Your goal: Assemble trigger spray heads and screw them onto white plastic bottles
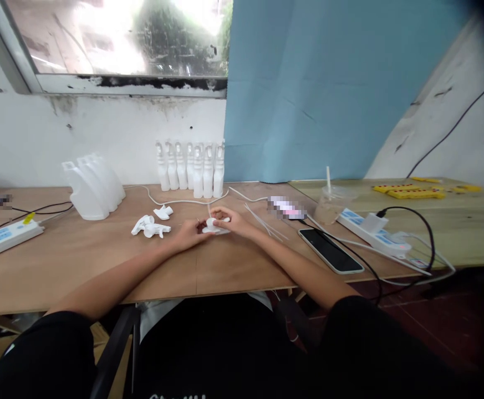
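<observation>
Hands meet at the centre of the head view, over a wooden table [79, 266]. The left hand [189, 233] and the right hand [235, 220] both close their fingers around one small white plastic piece [215, 225], held just above the tabletop; the fingers cover most of it, so its exact shape is hard to make out. Both forearms rest on the table edge, and the sleeves at 6 o'clock fade into dark blur.

At 9 o'clock from the hands lie loose white trigger parts [150, 226], near but not touching the left hand. Further toward 10 o'clock stands a leaning stack of white bottles [94, 188]. At 12 o'clock a row of spray heads [192, 169] stands upright against the wall. Thin white tubes [264, 221] lie just beside the right hand at 2 o'clock.

At 4 o'clock a phone [330, 250] lies face up, its screen dark. A plastic cup [331, 202] with a straw stands at 3 o'clock, next to a blurred-out object. A power strip [372, 230] sits beyond it, and another power strip [4, 235] is cut off by the left frame edge.
</observation>
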### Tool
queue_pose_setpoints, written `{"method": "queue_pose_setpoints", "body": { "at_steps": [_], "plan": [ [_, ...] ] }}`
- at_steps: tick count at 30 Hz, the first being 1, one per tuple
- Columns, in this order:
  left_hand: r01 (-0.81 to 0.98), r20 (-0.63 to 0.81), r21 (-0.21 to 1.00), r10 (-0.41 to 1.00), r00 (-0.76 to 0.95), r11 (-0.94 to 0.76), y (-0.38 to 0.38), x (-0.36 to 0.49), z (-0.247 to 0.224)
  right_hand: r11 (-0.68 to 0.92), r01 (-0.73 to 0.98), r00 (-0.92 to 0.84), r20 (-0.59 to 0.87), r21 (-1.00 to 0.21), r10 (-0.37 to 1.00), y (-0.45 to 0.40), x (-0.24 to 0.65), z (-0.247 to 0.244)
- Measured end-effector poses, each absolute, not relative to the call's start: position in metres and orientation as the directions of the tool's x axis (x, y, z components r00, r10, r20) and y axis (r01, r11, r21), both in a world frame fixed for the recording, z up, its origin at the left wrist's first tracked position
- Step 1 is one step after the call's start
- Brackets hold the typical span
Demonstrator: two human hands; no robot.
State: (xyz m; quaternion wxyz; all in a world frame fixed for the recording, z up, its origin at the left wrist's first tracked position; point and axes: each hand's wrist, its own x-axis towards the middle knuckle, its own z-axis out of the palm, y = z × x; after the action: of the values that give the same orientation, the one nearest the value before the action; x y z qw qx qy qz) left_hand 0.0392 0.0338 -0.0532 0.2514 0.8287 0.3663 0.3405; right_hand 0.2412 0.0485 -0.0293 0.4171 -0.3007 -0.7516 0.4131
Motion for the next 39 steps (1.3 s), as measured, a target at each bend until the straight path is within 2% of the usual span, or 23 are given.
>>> {"method": "queue_pose_setpoints", "body": {
  "at_steps": [3,5,8,10,11,13,15,17,19,22,25,27,30,32,35,39],
  "plan": [
    [0.235,0.476,0.782,0.796,0.374,-0.578,0.038,0.038,-0.054,0.317,0.018,-0.451,0.276,-0.948,0.849,0.052,0.243,-0.029],
    [0.233,0.504,0.771,0.791,0.346,-0.593,0.041,0.035,-0.052,0.234,0.001,-0.451,0.209,-0.972,0.868,0.052,0.244,-0.029],
    [0.427,0.551,0.588,0.726,0.411,-0.687,0.047,0.020,-0.037,0.190,-0.100,-0.412,0.215,-0.977,0.885,0.053,0.244,-0.029],
    [0.530,0.649,0.405,0.643,0.407,-0.745,0.055,-0.002,-0.020,0.182,-0.219,-0.381,0.255,-0.959,0.888,0.054,0.246,-0.029],
    [0.581,0.732,0.330,0.591,0.340,-0.744,0.060,-0.017,-0.011,0.184,-0.269,-0.363,0.276,-0.945,0.890,0.055,0.248,-0.028],
    [0.716,0.850,0.159,0.463,0.252,-0.680,0.072,-0.057,0.006,0.197,-0.325,-0.329,0.306,-0.925,0.893,0.059,0.252,-0.027],
    [0.836,0.931,0.116,0.351,0.096,-0.537,0.084,-0.104,0.017,0.204,-0.343,-0.297,0.312,-0.917,0.903,0.062,0.256,-0.025],
    [0.916,0.961,0.184,0.259,-0.093,-0.356,0.089,-0.151,0.018,0.196,-0.363,-0.267,0.303,-0.911,0.915,0.065,0.259,-0.022],
    [0.924,0.926,0.348,0.215,-0.311,-0.161,0.088,-0.189,0.011,0.188,-0.384,-0.242,0.295,-0.904,0.924,0.066,0.261,-0.019],
    [0.794,0.756,0.607,0.282,-0.590,0.034,0.080,-0.223,-0.008,0.184,-0.413,-0.196,0.285,-0.892,0.938,0.065,0.264,-0.015],
    [0.676,0.579,0.728,0.426,-0.696,0.115,0.077,-0.235,-0.027,0.186,-0.427,-0.142,0.269,-0.885,0.953,0.065,0.268,-0.013],
    [0.663,0.545,0.741,0.485,-0.684,0.103,0.078,-0.237,-0.034,0.189,-0.435,-0.114,0.262,-0.880,0.958,0.066,0.272,-0.012],
    [0.737,0.648,0.674,0.443,-0.620,0.046,0.081,-0.237,-0.032,0.189,-0.460,-0.090,0.257,-0.868,0.962,0.069,0.277,-0.011],
    [0.848,0.780,0.531,0.389,-0.491,0.006,0.082,-0.233,-0.025,0.185,-0.477,-0.069,0.247,-0.859,0.967,0.073,0.281,-0.009],
    [0.965,0.907,0.240,0.380,-0.185,-0.102,0.081,-0.217,-0.009,0.192,-0.518,0.004,0.222,-0.834,0.975,0.080,0.288,-0.007],
    [0.944,0.869,-0.107,0.432,0.242,-0.313,0.080,-0.176,0.006,0.231,-0.569,0.147,0.179,-0.789,0.973,0.090,0.303,-0.003]
  ]
}}
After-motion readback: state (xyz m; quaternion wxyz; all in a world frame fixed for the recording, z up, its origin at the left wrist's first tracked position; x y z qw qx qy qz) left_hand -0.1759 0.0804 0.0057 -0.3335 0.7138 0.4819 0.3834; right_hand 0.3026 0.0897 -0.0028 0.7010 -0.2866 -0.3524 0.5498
